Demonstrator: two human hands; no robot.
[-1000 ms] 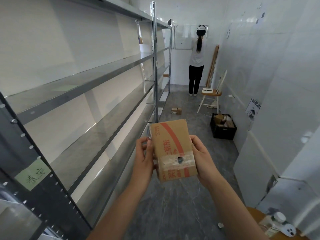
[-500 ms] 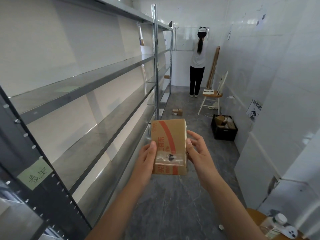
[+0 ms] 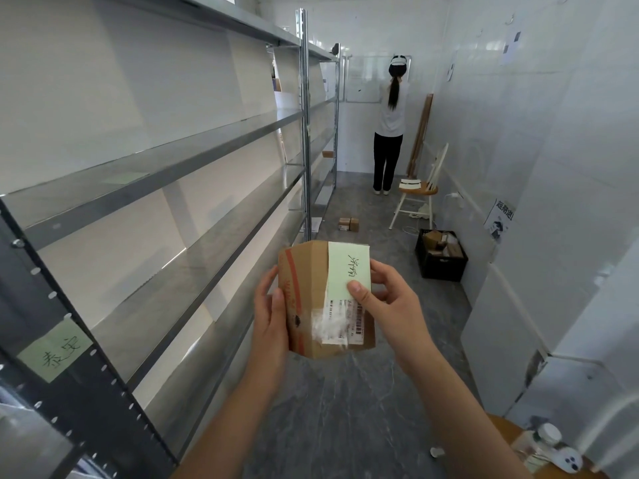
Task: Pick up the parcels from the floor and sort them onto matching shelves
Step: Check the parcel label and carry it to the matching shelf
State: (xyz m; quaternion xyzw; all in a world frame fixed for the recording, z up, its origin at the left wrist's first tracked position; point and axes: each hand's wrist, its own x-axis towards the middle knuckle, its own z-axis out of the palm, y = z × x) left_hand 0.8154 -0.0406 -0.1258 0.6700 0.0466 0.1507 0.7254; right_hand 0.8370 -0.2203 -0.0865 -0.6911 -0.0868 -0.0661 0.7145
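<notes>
I hold a small cardboard parcel (image 3: pixel 311 305) in front of me with both hands. It has red print on its left face, and a pale green handwritten note plus a white barcode label on the face turned to me. My left hand (image 3: pixel 271 316) grips its left side. My right hand (image 3: pixel 387 302) grips the right side, thumb pressed on the green note. Metal shelves (image 3: pixel 193 209) run along the left wall. A green handwritten label (image 3: pixel 55 350) is stuck on the near dark upright. More parcels (image 3: pixel 348 224) lie on the floor farther down the aisle.
A black crate (image 3: pixel 441 262) full of parcels stands by the right wall. Beyond it is a wooden chair (image 3: pixel 416 193), and a person (image 3: pixel 390 122) faces the far wall. A round table edge (image 3: pixel 511 430) with bottles sits at the bottom right.
I have turned the parcel in my hands: the taped, red-printed face swung left, and the face with the green note and barcode label now faces me.
</notes>
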